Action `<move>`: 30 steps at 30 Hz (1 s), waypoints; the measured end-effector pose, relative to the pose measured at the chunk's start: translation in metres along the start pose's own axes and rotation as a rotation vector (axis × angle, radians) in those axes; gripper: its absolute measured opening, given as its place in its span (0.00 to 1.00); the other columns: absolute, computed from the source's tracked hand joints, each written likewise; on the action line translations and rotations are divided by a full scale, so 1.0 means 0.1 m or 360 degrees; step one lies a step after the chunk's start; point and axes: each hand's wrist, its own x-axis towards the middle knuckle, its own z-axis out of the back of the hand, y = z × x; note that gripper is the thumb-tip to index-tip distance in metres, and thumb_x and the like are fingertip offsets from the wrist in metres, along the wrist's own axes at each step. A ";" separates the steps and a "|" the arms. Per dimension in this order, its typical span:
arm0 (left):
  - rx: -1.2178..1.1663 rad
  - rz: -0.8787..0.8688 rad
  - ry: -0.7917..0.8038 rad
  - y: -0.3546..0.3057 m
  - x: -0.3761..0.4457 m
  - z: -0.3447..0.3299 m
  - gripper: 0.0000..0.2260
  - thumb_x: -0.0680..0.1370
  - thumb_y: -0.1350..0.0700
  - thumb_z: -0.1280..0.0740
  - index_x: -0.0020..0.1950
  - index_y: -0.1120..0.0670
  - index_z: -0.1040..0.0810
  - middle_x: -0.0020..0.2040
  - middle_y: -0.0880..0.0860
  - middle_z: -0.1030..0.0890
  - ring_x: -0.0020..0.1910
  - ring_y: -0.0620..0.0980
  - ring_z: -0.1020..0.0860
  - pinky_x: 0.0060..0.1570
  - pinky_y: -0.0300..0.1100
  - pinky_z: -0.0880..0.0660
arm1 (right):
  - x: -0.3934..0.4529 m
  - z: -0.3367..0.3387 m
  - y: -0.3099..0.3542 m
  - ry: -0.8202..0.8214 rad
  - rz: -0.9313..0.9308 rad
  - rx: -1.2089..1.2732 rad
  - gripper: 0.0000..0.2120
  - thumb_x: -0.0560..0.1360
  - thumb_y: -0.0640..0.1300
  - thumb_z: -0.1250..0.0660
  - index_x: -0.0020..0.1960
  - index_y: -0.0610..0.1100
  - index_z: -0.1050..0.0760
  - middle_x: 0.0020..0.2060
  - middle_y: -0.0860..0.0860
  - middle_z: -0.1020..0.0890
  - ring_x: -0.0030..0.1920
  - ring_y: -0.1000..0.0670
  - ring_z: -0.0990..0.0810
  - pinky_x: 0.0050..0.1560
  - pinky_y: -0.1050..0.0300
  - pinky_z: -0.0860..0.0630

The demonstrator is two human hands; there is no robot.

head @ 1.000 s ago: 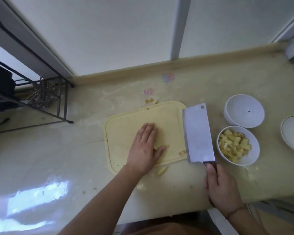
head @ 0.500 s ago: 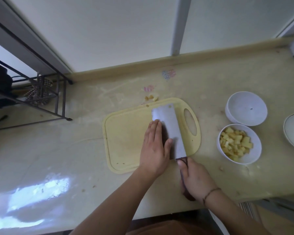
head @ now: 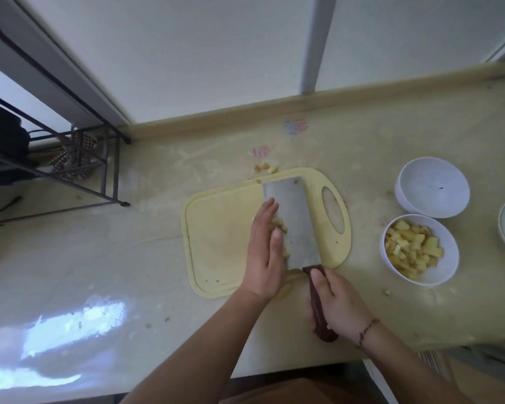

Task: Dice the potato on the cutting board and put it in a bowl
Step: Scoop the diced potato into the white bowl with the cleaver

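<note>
Dark reddish-brown wood sits nearest me: the handle of the cleaver [head: 296, 225], which my right hand [head: 337, 306] grips with fingers curled round it, thumb laid along the top, out past the near edge of the cutting board [head: 219, 228]. My left hand [head: 264, 252] stands on edge on the board with fingers straight and together, its palm turned toward the flat steel blade — between palm and blade a small heap of diced potato [head: 280, 228] is pressed, partly hidden by the fingers, so I cannot tell how much is there. The blade lies tilted across the right half of the pale yellow board, just left of its oval handle hole. A few loose bits lie on the bench [head: 114, 258] at the board's near edge. Toward the bench's right edge a white bowl [head: 446, 268] holds a pile of potato cubes, and just behind it, touching or nearly so, stands a second white bowl [head: 433, 186]. Some potato scraps [head: 267, 169] sit off the board's far edge, and a black wire rack [head: 70, 158] occupies the far left corner.
</note>
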 end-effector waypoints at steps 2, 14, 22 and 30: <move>-0.0068 -0.0059 -0.0017 -0.03 0.03 0.05 0.26 0.84 0.40 0.50 0.75 0.55 0.34 0.76 0.52 0.33 0.77 0.48 0.37 0.75 0.44 0.39 | -0.03 0.02 -0.01 -0.0013 -0.0023 0.0058 0.23 0.84 0.51 0.52 0.42 0.38 0.28 0.26 0.41 0.18 0.26 0.45 0.19 0.34 0.61 0.23; 0.1163 -0.0439 0.0378 0.43 0.20 0.67 0.24 0.80 0.46 0.37 0.72 0.57 0.27 0.71 0.54 0.26 0.73 0.56 0.33 0.72 0.54 0.36 | -0.06 0.12 -0.08 -0.0060 -0.0061 0.0208 0.21 0.83 0.51 0.51 0.41 0.39 0.29 0.27 0.42 0.19 0.27 0.40 0.20 0.35 0.53 0.22; 0.1153 -0.0824 0.0512 0.38 0.27 0.67 0.11 0.78 0.55 0.31 0.57 0.59 0.17 0.56 0.57 0.20 0.53 0.57 0.24 0.55 0.47 0.24 | -0.06 0.18 -0.10 -0.0056 -0.0051 0.0192 0.20 0.83 0.51 0.50 0.41 0.41 0.29 0.27 0.41 0.19 0.26 0.41 0.20 0.36 0.52 0.22; 0.1425 -0.0597 0.0662 0.20 0.39 0.58 0.06 0.70 0.59 0.36 0.45 0.56 0.21 0.41 0.52 0.23 0.36 0.54 0.26 0.29 0.47 0.24 | -0.07 0.23 -0.10 -0.0043 -0.0057 0.0160 0.22 0.83 0.51 0.49 0.42 0.37 0.29 0.26 0.44 0.19 0.26 0.43 0.20 0.35 0.53 0.21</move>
